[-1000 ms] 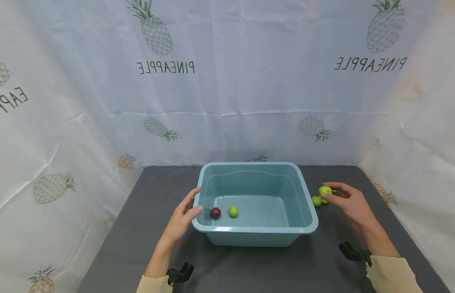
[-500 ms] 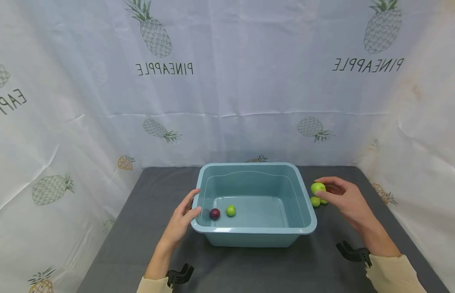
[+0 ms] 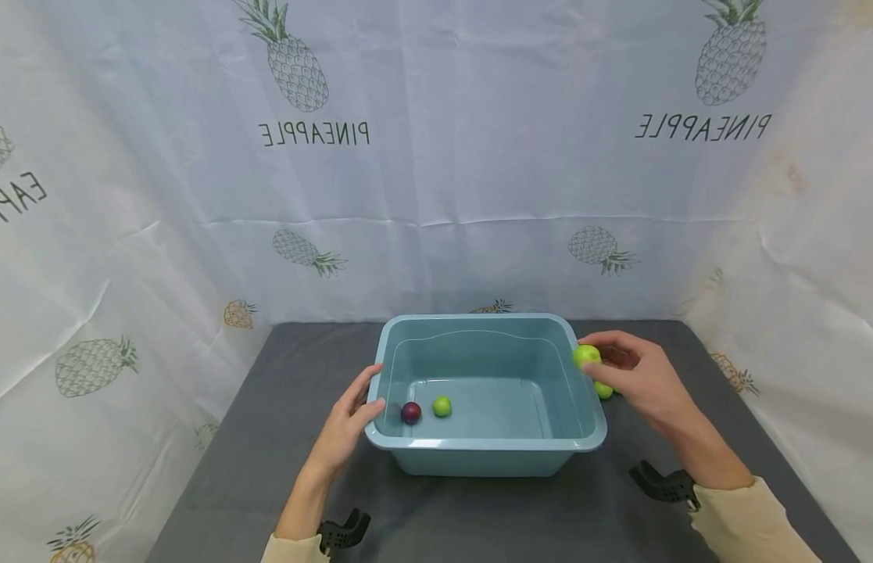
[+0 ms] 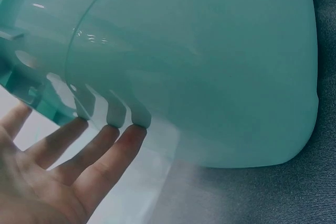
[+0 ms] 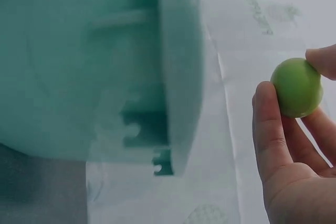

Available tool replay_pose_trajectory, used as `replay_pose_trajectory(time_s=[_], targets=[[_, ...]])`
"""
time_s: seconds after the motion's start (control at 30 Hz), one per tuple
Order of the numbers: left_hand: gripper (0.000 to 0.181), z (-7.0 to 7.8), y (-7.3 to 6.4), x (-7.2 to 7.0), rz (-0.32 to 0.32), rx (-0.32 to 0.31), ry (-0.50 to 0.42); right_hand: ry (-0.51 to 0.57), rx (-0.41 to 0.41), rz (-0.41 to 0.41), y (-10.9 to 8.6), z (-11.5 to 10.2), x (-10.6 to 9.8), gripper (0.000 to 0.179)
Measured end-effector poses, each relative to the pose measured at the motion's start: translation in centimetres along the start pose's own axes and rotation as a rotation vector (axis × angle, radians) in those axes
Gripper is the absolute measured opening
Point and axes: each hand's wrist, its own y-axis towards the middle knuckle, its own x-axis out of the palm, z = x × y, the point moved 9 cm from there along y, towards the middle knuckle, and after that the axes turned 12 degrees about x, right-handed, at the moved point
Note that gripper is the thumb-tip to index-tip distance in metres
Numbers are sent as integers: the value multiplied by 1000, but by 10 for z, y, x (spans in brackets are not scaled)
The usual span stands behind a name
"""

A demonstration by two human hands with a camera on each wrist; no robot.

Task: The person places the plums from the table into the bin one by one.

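Observation:
A pale blue-green plastic basin point(image 3: 485, 444) stands on the dark tabletop. My left hand point(image 3: 343, 430) is at its left rim; in the left wrist view, extended fingertips point(image 4: 137, 132) touch the basin's outer wall point(image 4: 226, 72). My right hand point(image 3: 643, 387) pinches a small, smooth green round fruit point(image 3: 586, 356) at the basin's right rim. The right wrist view shows this green fruit point(image 5: 297, 88) between thumb and fingers, beside the blurred basin wall. Inside the basin, a dark red plum-like fruit point(image 3: 411, 413) and another green fruit point(image 3: 441, 406) lie apart at the left.
Further green fruit point(image 3: 602, 390) lies on the dark tabletop point(image 3: 323, 344) just right of the basin, partly hidden behind the right hand. A pale curtain point(image 3: 471, 164) with pineapple prints surrounds the table at the back and sides.
My right hand has carried the pinched green fruit leftward, from above the other fruit on the table to the basin's right rim. The left hand stays at the left rim.

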Motion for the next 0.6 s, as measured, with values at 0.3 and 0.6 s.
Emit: replay_pose_trajectory(time_s=[0.3, 0.6], targets=[[55, 2, -1, -1, 0, 11, 1, -36, -12, -46, 5, -25, 14, 34], [55, 2, 0, 1, -5, 32, 15, -38, 12, -81, 11, -43, 23, 35]])
